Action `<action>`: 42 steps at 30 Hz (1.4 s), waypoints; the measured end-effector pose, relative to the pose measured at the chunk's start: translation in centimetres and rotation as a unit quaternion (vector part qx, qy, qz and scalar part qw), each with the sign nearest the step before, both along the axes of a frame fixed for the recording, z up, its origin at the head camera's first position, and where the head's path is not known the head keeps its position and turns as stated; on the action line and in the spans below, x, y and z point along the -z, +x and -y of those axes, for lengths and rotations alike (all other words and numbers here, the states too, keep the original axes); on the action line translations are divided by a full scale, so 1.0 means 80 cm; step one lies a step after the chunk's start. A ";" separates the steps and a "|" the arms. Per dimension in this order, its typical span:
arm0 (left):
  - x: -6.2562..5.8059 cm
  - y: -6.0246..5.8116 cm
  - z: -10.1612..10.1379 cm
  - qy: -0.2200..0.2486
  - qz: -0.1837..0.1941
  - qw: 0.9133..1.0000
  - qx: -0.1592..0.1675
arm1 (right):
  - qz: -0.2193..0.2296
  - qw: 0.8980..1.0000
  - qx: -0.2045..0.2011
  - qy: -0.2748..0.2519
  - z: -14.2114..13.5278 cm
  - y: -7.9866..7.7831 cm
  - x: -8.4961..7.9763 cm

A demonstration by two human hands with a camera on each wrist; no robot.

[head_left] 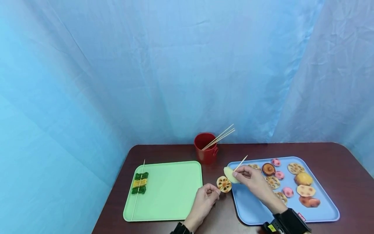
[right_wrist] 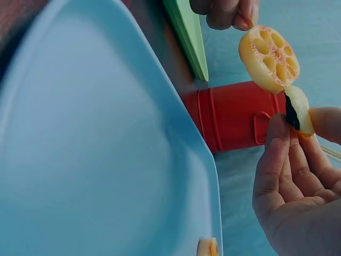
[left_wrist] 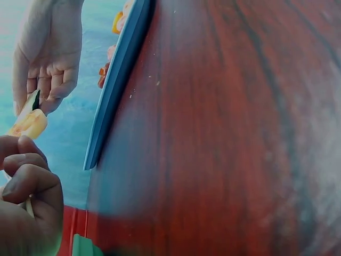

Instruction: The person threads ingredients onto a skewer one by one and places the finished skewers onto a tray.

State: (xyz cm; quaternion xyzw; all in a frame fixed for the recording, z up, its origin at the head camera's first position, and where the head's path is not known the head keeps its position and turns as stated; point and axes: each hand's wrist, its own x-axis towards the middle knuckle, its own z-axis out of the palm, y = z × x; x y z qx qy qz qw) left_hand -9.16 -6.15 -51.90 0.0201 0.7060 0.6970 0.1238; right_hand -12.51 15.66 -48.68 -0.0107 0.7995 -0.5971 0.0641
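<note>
My left hand grips the lower end of a bamboo skewer, its fingers curled in the left wrist view. A round lotus root slice is on the skewer just beyond those fingertips. My right hand pinches a pale slice with a dark edge, which sits against the lotus root in the right wrist view. The skewer's tip sticks out past the pale slice, up and to the right. Both hands are raised between the green tray and the blue tray.
On the green tray lies a finished-looking skewer of green and yellow pieces. A red bucket with several bamboo sticks stands at the back. The blue tray carries lotus root slices, pink pieces, a brown mushroom cap and other food pieces.
</note>
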 end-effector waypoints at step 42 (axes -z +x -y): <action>0.000 -0.009 0.014 0.035 0.027 0.998 -0.037 | -0.214 0.862 -0.054 0.457 -0.074 -0.045 0.020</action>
